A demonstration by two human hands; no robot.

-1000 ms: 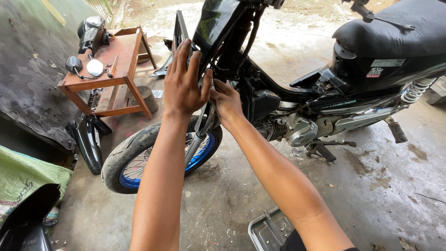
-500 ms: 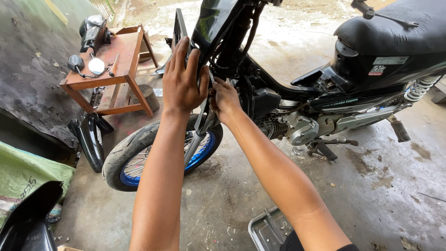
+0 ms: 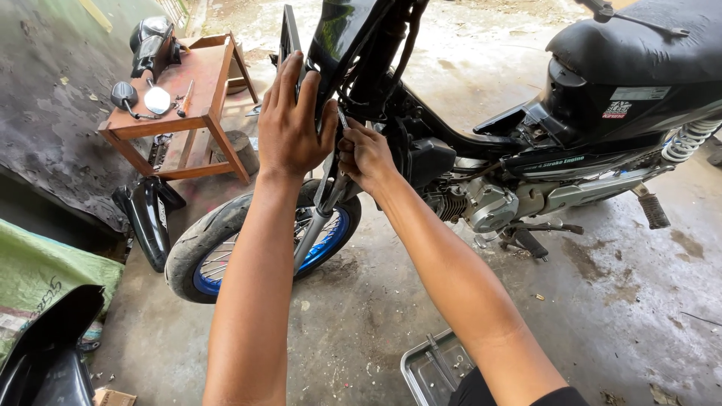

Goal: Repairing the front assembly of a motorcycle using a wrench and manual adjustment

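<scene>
While left hand point(image 3: 289, 124) presses flat on stiff black panel point(image 3: 331, 37), right hand point(image 3: 366, 154) pinches a fastener, likely small, slippery; grip panel edges.

A small red-brown wooden bench point(image 3: 201, 113) stands in the upper left of the frame. On it lie two round mirrors point(image 3: 156, 99) and a shiny black part point(image 3: 150, 41). The wet grey floor point(image 3: 602, 301) holds a black cover point(image 3: 147, 218) at the left and a metal tray point(image 3: 421, 368) at the bottom.
</scene>
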